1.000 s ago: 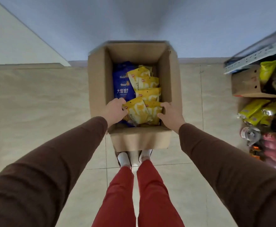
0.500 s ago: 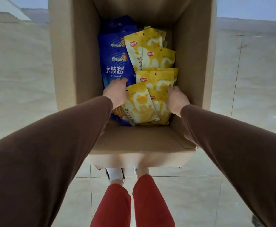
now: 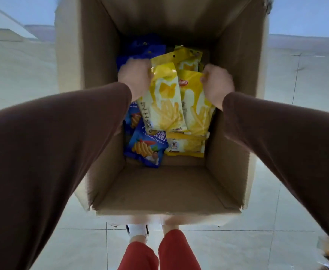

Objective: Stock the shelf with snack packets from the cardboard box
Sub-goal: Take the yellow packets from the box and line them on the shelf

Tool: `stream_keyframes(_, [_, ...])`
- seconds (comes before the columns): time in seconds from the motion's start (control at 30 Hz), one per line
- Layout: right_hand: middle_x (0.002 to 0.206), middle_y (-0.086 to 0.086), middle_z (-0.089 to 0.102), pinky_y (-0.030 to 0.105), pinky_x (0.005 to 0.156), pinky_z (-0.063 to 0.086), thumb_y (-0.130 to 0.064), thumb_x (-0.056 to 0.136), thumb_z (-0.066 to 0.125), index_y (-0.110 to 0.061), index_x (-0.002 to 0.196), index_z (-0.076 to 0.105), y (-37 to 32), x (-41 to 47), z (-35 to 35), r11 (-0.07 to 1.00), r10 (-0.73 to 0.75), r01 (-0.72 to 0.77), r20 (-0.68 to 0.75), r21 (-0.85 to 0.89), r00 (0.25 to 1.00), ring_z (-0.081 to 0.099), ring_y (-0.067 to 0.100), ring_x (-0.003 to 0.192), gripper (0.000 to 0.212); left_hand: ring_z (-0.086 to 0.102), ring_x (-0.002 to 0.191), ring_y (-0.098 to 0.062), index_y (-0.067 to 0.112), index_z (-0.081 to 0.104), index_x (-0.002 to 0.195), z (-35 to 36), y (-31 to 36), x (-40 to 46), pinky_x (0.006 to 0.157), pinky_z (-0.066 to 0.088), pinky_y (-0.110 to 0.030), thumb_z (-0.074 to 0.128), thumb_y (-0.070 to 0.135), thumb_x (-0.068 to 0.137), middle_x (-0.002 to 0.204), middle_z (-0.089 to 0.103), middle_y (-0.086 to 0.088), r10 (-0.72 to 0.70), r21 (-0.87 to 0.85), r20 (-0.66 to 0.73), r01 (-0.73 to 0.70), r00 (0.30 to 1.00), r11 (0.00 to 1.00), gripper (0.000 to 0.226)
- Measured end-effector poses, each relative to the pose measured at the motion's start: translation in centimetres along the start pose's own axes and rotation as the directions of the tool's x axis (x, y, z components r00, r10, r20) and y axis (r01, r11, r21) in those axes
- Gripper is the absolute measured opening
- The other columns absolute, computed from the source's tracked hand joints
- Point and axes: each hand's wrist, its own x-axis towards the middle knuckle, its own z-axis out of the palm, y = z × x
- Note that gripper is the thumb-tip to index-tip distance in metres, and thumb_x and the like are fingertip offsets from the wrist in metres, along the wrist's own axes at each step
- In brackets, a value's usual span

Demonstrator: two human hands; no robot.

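Cardboard box fills most of our view, open-topped on the tiled floor in front of our feet, and it holds the snack packets we are meant to stock. The shelf itself is out of frame, so we cannot judge the route to it; only a blurred orange scrap shows at the lower right corner, too smeared to name. Our brown sleeves hide the near left part of the box and anything under them. Inside, blue packets lie along the left and yellow ones to the right, stacked so we cannot count them. Our left hand is curled on the top edge of one yellow packet, and our right hand pinches the top corner of a second yellow packet beside it; the hands are apart, one per bag. Risk, as we judge it: each bag hangs from a slick sealed edge, so a quick lift could let one slip, or drag loose neighbours up and spill them over the wall. Fingertips are hidden behind the foil and motion-blurred.
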Motion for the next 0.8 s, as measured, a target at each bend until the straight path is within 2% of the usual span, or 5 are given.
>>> stream_keyframes(0.2, [0.169,0.002,0.012,0.039,0.121,0.031,-0.012,0.093,0.068,-0.02,0.161,0.018,0.6,0.4,1.4,0.985,-0.123,0.12,0.022,0.123,0.992,0.028,0.027,0.151,0.085,0.012,0.153,-0.034,0.026,0.009,0.16,2.1,-0.4,-0.2,0.121,0.023,-0.052,0.079,0.035,0.082,0.168,0.002,-0.006,-0.13,-0.186,-0.015,0.124,0.991,0.975,0.106])
stream_keyframes(0.33, [0.171,-0.002,0.003,0.041,0.125,0.019,-0.017,0.096,0.066,-0.021,0.163,0.013,2.6,-3.8,4.9,0.991,-0.007,0.006,0.011,0.137,1.0,0.012,0.029,0.155,0.085,0.016,0.149,-0.035,0.024,0.007,0.16,6.9,-0.5,-4.0,0.12,0.022,-0.046,0.078,0.035,0.084,0.165,0.01,-0.01,-0.34,-0.43,0.068,0.335,0.938,0.839,0.105])
stream_keyframes(0.53, [0.163,0.003,0.031,0.041,0.12,0.033,-0.027,0.095,0.068,-0.021,0.161,0.015,3.3,-4.8,7.8,0.779,0.357,-0.338,0.071,0.528,0.931,0.036,0.024,0.147,0.085,0.037,0.139,-0.034,0.022,0.012,0.157,8.6,-0.3,-3.1,0.115,0.035,-0.048,0.085,0.034,0.076,0.154,0.03,-0.011,-0.503,-0.586,0.246,0.541,0.828,0.603,0.11])
stream_keyframes(0.67, [0.15,0.008,0.046,0.047,0.111,0.044,-0.031,0.086,0.079,-0.014,0.152,0.027,3.2,-3.9,8.1,0.686,0.457,-0.479,0.188,0.548,0.869,0.05,0.03,0.136,0.086,0.036,0.141,-0.035,0.019,0.01,0.155,8.3,-0.4,-1.8,0.114,0.036,-0.052,0.092,0.035,0.067,0.156,0.028,-0.013,-0.548,-0.493,0.41,0.683,0.729,0.54,0.122])
stream_keyframes(0.8, [0.14,0.01,0.05,0.042,0.104,0.048,-0.03,0.08,0.085,-0.011,0.136,0.041,2.5,-4.6,7.4,0.681,0.482,-0.461,0.125,0.569,0.867,0.054,0.028,0.127,0.074,0.025,0.149,-0.034,0.007,-0.001,0.158,7.6,0.1,-2.0,0.12,0.026,-0.047,0.086,0.04,0.076,0.162,0.02,-0.016,-0.538,-0.467,0.513,0.743,0.669,0.479,0.124])
